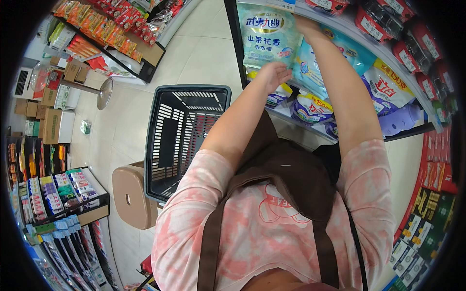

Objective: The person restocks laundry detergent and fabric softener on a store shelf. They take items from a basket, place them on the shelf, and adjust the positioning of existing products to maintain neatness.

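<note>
A pale green laundry detergent pouch (271, 40) stands upright at the left end of a shelf. Its front bears large printed writing. My left hand (275, 77) is at the pouch's lower edge, fingers slightly apart, with nothing seen in its grasp; whether it touches the pouch is unclear. Behind the pouch's right edge reaches my right hand (305, 27), its fingers hidden there. Light blue detergent pouches (309, 67) lean beside the green one, under my right forearm. On the lower level are purple-and-white detergent bags (312, 108).
Left of my body, a black shopping basket (167, 145) is beside a beige plastic stool (133, 198). A lilac bottle (400, 119) lies at the shelf's right end. Red tubs with clear lids (375, 23) fill the level above. Cardboard boxes (52, 125) are stacked far left.
</note>
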`<control>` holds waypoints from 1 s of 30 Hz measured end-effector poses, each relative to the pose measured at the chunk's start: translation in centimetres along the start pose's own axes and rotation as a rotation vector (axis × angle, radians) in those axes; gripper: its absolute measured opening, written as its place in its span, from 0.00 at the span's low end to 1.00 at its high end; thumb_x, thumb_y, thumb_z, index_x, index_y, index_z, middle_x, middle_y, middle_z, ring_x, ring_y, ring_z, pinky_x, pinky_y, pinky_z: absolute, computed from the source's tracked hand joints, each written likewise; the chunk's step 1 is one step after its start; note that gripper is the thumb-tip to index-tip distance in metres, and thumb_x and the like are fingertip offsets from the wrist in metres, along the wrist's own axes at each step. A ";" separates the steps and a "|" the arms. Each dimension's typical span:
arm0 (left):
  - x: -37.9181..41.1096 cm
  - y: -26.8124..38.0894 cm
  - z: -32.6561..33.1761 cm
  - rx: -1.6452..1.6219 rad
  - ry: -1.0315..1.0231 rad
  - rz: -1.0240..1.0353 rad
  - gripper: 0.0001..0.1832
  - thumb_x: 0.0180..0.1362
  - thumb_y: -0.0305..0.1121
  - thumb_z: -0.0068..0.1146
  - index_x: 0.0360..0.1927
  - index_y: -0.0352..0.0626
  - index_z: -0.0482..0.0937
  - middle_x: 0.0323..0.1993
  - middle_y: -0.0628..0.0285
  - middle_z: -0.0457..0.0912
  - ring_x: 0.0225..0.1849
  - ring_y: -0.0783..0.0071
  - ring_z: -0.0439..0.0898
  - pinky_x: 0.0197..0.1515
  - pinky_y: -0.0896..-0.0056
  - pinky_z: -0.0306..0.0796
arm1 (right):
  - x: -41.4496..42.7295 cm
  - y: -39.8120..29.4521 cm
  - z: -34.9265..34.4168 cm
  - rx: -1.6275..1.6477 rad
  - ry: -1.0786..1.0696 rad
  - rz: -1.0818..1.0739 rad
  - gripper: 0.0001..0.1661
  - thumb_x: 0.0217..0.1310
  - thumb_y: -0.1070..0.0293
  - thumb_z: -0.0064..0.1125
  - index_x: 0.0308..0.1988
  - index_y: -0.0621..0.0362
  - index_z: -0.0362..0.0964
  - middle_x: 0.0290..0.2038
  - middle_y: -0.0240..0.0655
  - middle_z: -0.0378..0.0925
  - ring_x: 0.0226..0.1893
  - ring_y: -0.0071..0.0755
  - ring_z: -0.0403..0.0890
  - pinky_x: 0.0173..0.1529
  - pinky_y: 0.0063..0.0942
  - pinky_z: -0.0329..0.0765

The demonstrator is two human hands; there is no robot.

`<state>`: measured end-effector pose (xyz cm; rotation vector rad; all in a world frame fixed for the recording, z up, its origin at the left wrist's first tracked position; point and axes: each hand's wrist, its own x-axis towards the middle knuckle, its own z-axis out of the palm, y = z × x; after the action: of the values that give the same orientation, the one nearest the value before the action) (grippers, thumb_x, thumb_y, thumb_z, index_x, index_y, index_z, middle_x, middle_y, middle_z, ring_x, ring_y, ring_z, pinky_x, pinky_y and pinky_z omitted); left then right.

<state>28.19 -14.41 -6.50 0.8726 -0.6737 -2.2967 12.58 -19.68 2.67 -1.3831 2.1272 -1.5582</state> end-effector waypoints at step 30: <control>-4.5 -1.1 -3.8 0.451 0.021 0.343 0.39 0.50 0.18 0.45 0.64 0.32 0.40 0.63 0.51 0.53 0.63 0.64 0.56 0.60 0.70 0.53 | -4.8 -1.8 -4.9 0.103 -0.251 0.280 0.46 0.47 0.36 0.54 0.53 0.65 0.62 0.53 0.48 0.65 0.55 0.41 0.64 0.55 0.30 0.61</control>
<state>33.35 -11.57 -7.81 0.8931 -1.2570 -1.8553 13.30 -12.87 4.55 -1.1239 1.9616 -1.2934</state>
